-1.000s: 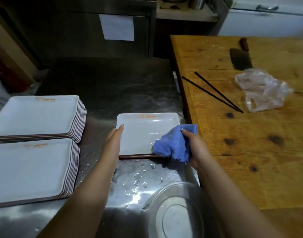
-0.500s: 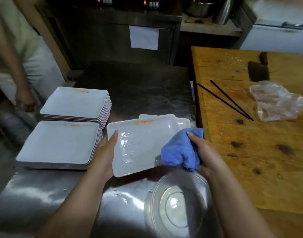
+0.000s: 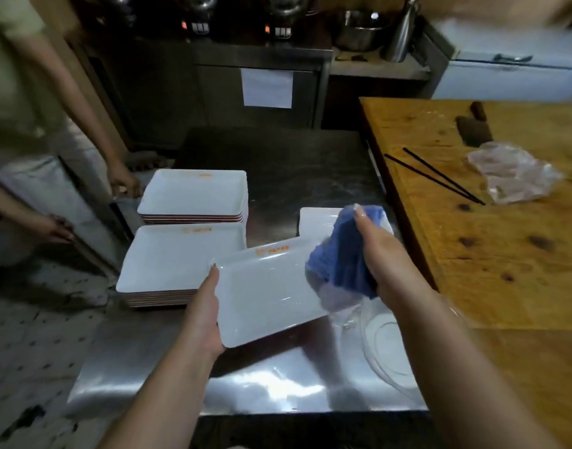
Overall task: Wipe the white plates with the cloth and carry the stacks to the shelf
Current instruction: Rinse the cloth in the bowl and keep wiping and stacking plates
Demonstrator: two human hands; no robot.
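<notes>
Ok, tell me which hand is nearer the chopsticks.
Right. The right hand, gripping the cloth, is beside the wooden table where the chopsticks lie; the left hand holds the plate's far edge.

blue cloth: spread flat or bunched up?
Bunched up. The blue cloth is a crumpled wad gripped in the right hand, against the right end of the tilted plate.

Bare steel counter (image 3: 294, 170) open at 12 o'clock; two stacks of white rectangular plates (image 3: 194, 196) block 10 o'clock; clear glass bowl (image 3: 388, 345) at 4 o'clock.
</notes>
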